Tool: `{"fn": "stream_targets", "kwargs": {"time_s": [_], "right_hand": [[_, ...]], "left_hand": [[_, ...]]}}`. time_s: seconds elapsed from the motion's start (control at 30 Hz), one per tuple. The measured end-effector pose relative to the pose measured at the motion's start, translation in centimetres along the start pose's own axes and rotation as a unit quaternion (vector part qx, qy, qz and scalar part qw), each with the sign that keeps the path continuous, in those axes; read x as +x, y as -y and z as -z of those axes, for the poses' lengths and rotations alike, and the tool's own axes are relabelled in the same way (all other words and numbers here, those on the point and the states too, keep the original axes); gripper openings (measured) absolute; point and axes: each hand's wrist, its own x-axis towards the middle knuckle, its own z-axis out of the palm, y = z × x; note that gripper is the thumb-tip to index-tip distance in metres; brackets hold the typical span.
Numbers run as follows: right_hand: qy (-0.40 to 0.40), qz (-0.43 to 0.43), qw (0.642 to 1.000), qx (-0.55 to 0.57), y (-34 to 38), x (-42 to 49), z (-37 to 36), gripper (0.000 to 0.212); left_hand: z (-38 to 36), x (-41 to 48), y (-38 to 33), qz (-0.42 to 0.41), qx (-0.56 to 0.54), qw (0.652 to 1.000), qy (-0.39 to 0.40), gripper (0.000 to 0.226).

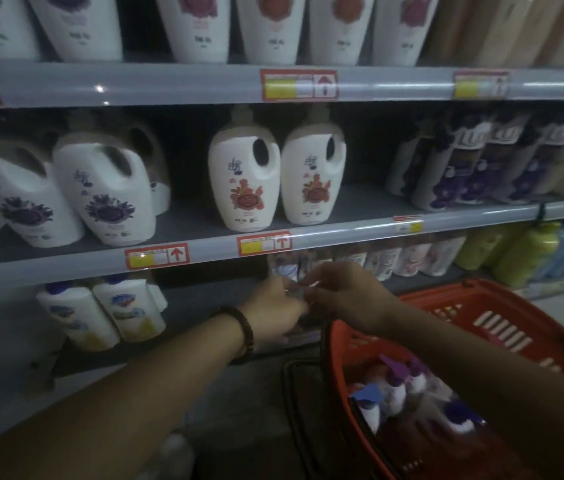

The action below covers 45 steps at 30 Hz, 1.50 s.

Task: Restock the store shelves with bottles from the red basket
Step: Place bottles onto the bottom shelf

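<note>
Both hands reach in under the middle shelf rail to the lower shelf (204, 299). My left hand (273, 306), with a dark bead bracelet on the wrist, and my right hand (339, 292) meet around a clear-wrapped bottle (291, 271) that stands at the shelf's middle; my hands and the blur hide most of the bottle. The red basket (464, 306) sits low at the right, under my right forearm. It holds several wrapped bottles (408, 393) with white bodies and purple and blue labels.
White jugs with purple flowers (107, 199) and with red flowers (242, 178) stand on the middle shelf, dark purple bottles (474, 168) to their right. The lower shelf holds white bottles (128, 313) at left, pale wrapped bottles (412, 258) and yellow bottles (523, 254) at right.
</note>
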Motion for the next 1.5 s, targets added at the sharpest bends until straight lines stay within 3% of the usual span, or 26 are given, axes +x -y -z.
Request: {"fn": "stream_targets", "kwargs": {"time_s": [0.2,0.37,0.5,0.6,0.8,1.13,1.33,1.5], "right_hand": [[-0.033,-0.053,0.996,0.057,-3.2,-3.4,4.2,0.015],[-0.071,-0.09,0.992,0.048,-7.3,-6.0,7.2,0.011],[-0.104,-0.141,0.983,0.051,-10.4,-8.0,9.3,0.011],[-0.115,-0.174,0.978,0.027,-13.1,-9.5,10.5,0.006],[-0.053,-0.233,0.963,-0.12,-17.2,-12.2,11.9,0.025],[0.018,-0.313,0.93,-0.191,-19.7,-15.8,10.6,0.057],[0.032,-0.325,0.924,-0.2,-20.9,-16.1,9.8,0.064],[0.065,-0.333,0.912,-0.229,-22.1,-15.4,8.5,0.058]], "left_hand": [[-5.6,1.0,-2.3,-0.062,0.014,0.998,0.02,0.026],[-9.8,2.4,-2.8,-0.057,0.066,0.995,0.043,0.02],[-12.6,4.1,-3.0,-0.054,0.093,0.992,0.059,0.04],[-14.6,5.1,-3.1,-0.06,0.113,0.99,0.065,0.031],[-18.0,6.8,-2.2,-0.066,0.152,0.983,0.079,0.02],[-24.1,7.9,-1.7,-0.032,0.169,0.974,0.147,0.022],[-26.7,8.6,-2.0,0.015,0.182,0.965,0.188,0.026],[-28.6,9.5,-1.8,0.036,0.167,0.963,0.208,0.033]]}}
